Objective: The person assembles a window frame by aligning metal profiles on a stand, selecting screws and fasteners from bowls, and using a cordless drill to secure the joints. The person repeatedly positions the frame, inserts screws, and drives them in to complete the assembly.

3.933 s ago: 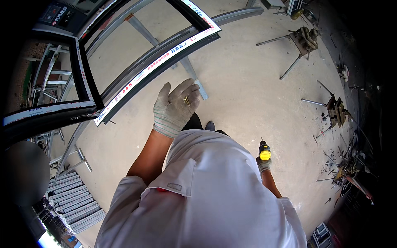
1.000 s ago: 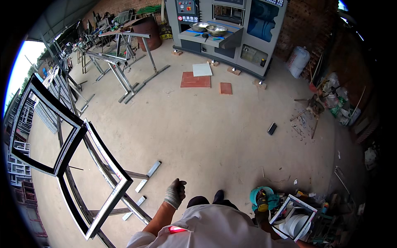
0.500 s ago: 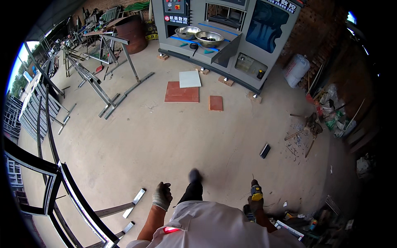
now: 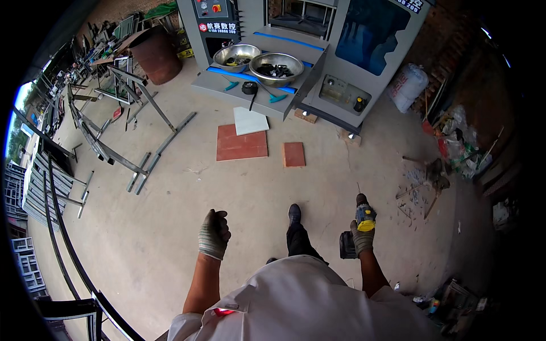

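My right hand (image 4: 362, 238), in a grey glove with a dark palm, is wrapped round a yellow and dark cordless drill (image 4: 365, 218). A thin bit points forward from its nose, and the black battery base juts out to the left of my wrist. My left hand (image 4: 214, 234), gloved alike, is curled closed in the air over the floor. Whatever it may hold is hidden inside the fingers. Ahead stands a grey machine whose shelf (image 4: 267, 103) bears two steel bowls. The nearer bowl (image 4: 276, 69) has small dark parts in it.
Red boards (image 4: 242, 146) and a white tile (image 4: 250, 121) lie on the floor ahead. Metal stands (image 4: 151, 162) are at the left, with black frame profiles (image 4: 68, 241) nearer me. A chopping-block-like stool with legs (image 4: 435, 176) and a white sack (image 4: 408, 88) are at the right.
I have walked forward; the machine, bowls and boards are closer. Both hands have risen in view, the drill still in my right. The black frame at the left has slid back toward the lower edge.
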`<state>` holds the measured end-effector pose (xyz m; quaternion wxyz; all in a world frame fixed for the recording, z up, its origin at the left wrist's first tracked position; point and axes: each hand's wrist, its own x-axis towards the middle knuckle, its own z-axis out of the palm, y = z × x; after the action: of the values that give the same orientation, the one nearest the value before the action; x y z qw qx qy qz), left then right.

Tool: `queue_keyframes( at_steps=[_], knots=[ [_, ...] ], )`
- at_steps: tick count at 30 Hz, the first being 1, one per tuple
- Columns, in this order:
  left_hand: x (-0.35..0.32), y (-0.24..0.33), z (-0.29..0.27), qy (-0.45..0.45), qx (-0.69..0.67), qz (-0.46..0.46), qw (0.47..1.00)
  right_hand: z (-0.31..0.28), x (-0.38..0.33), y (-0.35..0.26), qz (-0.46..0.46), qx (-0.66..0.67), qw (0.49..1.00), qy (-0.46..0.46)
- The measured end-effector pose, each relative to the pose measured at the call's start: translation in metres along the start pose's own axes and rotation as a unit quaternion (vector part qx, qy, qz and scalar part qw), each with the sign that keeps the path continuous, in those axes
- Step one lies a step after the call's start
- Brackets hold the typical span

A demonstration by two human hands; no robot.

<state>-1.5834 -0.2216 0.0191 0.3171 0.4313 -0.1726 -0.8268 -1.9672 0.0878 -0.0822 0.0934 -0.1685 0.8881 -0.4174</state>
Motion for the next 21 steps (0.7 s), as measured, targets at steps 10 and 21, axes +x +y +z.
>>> queue_keyframes(
  at_steps=[10,21],
  knots=[
    [0.107,-0.007,-0.005,0.178,-0.133,0.007,0.975,0.105,0.351,-0.206,-0.210,0.131,0.969,0.025],
    [0.200,0.080,0.142,0.111,-0.122,0.075,0.983,0.217,0.575,-0.422,-0.217,0.238,0.937,-0.134]
  ],
)
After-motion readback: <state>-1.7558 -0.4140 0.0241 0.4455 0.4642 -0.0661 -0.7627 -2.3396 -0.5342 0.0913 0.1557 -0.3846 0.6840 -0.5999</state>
